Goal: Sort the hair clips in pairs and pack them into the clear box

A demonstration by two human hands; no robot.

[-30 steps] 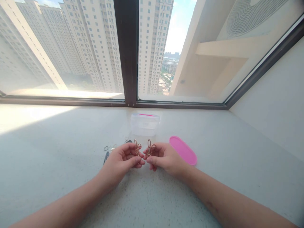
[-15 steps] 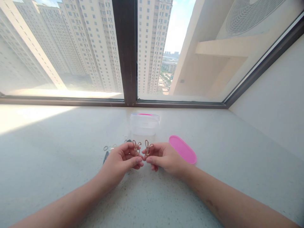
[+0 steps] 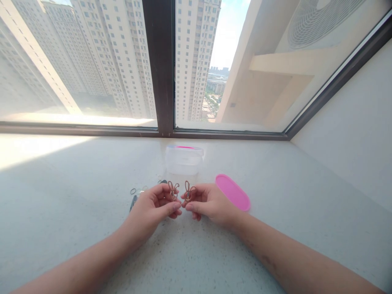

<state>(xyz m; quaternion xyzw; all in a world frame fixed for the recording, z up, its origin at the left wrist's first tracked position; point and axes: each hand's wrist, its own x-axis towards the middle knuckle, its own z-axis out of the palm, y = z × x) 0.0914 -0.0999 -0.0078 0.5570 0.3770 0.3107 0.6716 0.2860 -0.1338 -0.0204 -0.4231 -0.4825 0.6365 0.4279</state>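
My left hand (image 3: 157,206) pinches a small copper-coloured wire clip (image 3: 173,190) between thumb and fingers, its bent loops like rabbit ears pointing up. A matching wire clip (image 3: 188,191) stands upright in the pinch of my right hand (image 3: 204,201). The two clips are side by side with a narrow gap, and my fingertips nearly meet below them. Behind my left hand, partly hidden by it, lie dark clips (image 3: 133,202) and several thin rings (image 3: 132,191). Beyond both hands is a clear plastic container (image 3: 184,160) with a bit of pink at its top.
A pink oval lid (image 3: 233,192) lies on the speckled white sill (image 3: 196,257), just behind my right wrist. A dark window frame (image 3: 122,131) runs along the back, and a white wall (image 3: 352,118) rises at the right.
The whole view has shifted slightly, so everything sits a little further left. My hands keep hold of both clips in nearly the same pose.
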